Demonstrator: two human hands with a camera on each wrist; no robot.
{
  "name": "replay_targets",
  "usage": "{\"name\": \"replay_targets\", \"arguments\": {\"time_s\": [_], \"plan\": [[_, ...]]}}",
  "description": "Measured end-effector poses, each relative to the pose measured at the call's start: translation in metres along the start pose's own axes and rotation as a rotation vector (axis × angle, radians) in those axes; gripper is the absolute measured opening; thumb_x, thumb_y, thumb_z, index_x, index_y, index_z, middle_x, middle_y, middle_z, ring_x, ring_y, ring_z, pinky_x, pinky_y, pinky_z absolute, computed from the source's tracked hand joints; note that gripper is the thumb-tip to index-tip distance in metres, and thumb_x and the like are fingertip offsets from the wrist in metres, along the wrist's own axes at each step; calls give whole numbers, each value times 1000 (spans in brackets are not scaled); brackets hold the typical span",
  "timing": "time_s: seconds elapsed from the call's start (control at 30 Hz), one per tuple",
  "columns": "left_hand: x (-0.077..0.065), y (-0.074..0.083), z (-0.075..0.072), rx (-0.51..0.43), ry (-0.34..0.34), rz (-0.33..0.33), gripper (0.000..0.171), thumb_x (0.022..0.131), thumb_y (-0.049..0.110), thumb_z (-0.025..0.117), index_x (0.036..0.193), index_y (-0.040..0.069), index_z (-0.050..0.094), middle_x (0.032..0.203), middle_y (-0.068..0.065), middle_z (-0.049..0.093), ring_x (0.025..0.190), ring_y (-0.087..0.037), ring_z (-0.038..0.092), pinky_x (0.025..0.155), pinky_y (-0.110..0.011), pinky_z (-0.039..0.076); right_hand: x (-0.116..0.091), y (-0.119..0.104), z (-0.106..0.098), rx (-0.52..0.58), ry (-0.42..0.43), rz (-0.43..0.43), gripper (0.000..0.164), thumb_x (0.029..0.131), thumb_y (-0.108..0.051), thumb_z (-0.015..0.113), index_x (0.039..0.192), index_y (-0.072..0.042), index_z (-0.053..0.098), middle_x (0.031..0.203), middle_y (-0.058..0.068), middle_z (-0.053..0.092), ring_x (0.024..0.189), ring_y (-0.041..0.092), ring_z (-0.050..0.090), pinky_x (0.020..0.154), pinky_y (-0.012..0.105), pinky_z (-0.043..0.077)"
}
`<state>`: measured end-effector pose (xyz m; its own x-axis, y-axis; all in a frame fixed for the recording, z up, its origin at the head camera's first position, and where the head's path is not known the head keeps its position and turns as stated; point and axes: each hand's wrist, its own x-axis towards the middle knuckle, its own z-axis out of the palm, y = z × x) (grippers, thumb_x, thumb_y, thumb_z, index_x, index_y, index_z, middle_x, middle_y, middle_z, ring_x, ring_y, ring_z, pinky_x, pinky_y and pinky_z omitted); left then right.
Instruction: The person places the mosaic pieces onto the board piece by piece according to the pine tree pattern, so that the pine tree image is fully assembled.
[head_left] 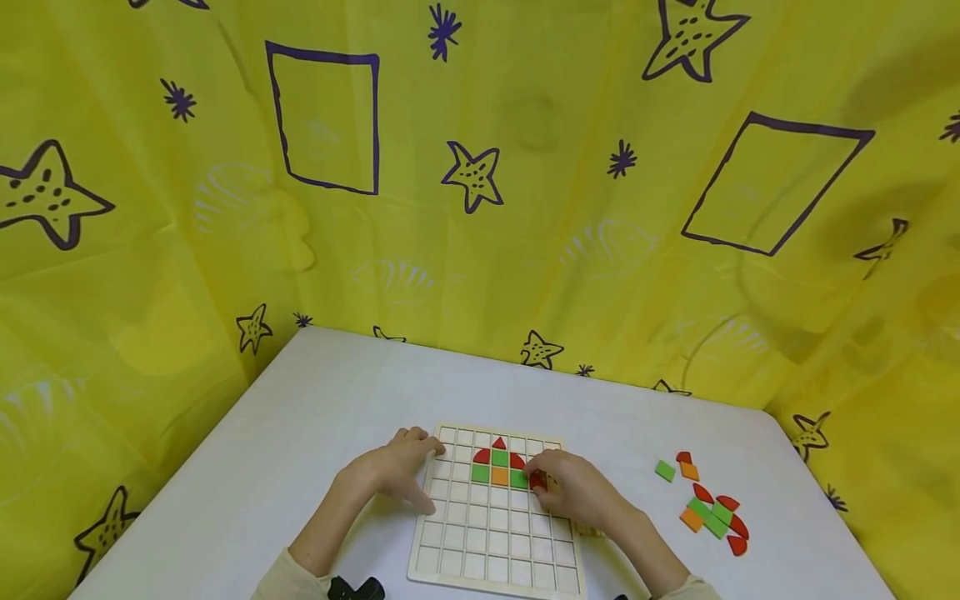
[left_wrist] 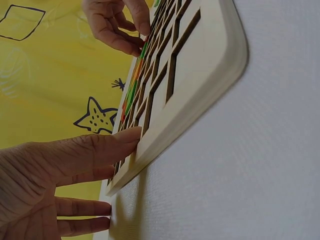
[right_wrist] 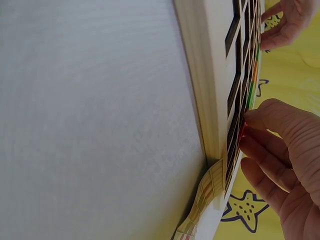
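A wooden grid board (head_left: 487,522) lies on the white table. Set in its cells are a red triangle (head_left: 499,443), an orange square (head_left: 500,476), several green squares (head_left: 480,473) and two red quarter circles (head_left: 482,457). My left hand (head_left: 396,468) rests at the board's left side with extended fingers, thumb on the frame in the left wrist view. At the right end of the colored row, my right hand (head_left: 576,485) pinches a small red piece (right_wrist: 242,131) between thumb and fingers, close over the grid. Its shape is mostly hidden by the fingertips.
Loose red, green and orange pieces (head_left: 708,518) lie scattered on the table to the right. A printed paper sheet (right_wrist: 202,192) curls out from under the board's right edge. Behind the table hangs a yellow curtain (head_left: 480,267) with stars.
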<state>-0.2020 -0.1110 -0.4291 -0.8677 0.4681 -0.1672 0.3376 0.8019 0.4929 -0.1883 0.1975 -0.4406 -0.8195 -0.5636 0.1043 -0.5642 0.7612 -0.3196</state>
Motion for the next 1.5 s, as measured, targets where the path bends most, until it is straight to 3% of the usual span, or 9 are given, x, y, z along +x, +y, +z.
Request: {"name": "replay_targets", "arguments": {"time_s": [0.53, 0.87, 1.5], "plan": [[1, -2, 2, -5, 4, 18, 74, 67, 29, 96, 131, 11, 63, 137, -15, 53, 130, -35, 46, 102, -58, 47, -20, 9, -8, 53, 73, 72, 20, 89, -8, 75, 109, -11, 73, 110, -1, 73, 104, 20, 68, 93, 45, 56], [1, -3, 2, 2, 8, 24, 74, 67, 29, 96, 131, 11, 62, 137, -14, 53, 130, -34, 46, 102, -57, 47, -34, 17, -16, 65, 84, 165, 23, 88, -9, 76, 110, -14, 73, 104, -4, 70, 93, 15, 64, 79, 32, 57], [-1, -1, 0, 2, 6, 12, 73, 67, 28, 96, 130, 10, 62, 136, -15, 54, 132, -36, 46, 103, -58, 46, -66, 51, -30, 32, 182, 172, 23, 86, -5, 78, 108, -9, 73, 102, -2, 72, 89, 16, 64, 73, 29, 55]]}}
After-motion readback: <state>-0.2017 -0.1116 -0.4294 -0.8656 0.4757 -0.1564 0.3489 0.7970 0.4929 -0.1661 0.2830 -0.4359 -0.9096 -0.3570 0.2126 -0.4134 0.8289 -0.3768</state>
